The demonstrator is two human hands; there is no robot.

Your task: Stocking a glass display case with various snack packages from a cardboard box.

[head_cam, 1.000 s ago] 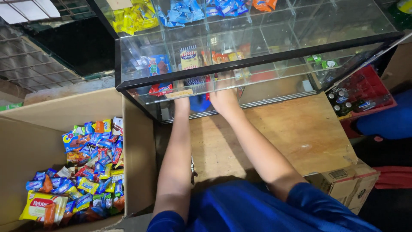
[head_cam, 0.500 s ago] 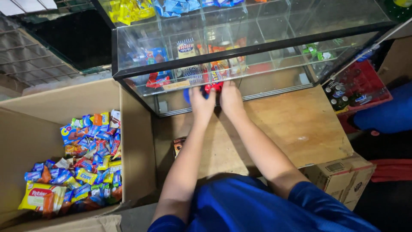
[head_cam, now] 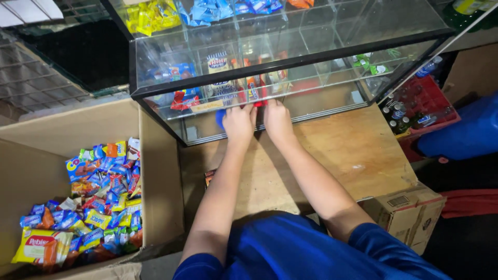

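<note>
Small red snack packets (head_cam: 255, 93) stood upright in a middle compartment of the glass display case (head_cam: 321, 59), just behind its lower front edge, with a striped blue-and-white packet (head_cam: 218, 63) above them and a red-and-blue packet (head_cam: 181, 98) lying further left beside a pale strip label (head_cam: 206, 106). Yellow packets (head_cam: 148, 15) and blue packets (head_cam: 207, 10) lay heaped in the top compartments, and small green packets (head_cam: 371, 65) sat in the right end.

The left hand (head_cam: 238, 123) and the right hand (head_cam: 277, 119) were side by side at the case's open front, fingers curled in under the glass and touching the red snack packets; whether they gripped any could not be told, since the fingertips were hidden.

The case rested on a worn wooden tabletop (head_cam: 358, 150), dimly lit. A wire grille (head_cam: 31, 78) showed at the left.

A large cardboard box (head_cam: 155, 171) stood left of the tabletop, holding a loose pile of mixed sweets (head_cam: 98, 197) in blue, yellow and orange wrappers, with a bigger yellow bag (head_cam: 39, 246) in its near corner. A smaller closed carton (head_cam: 410, 215) sat at the right, and a red crate (head_cam: 415, 111) of bottles stood beyond it, next to a blue bundle (head_cam: 461, 132).
</note>
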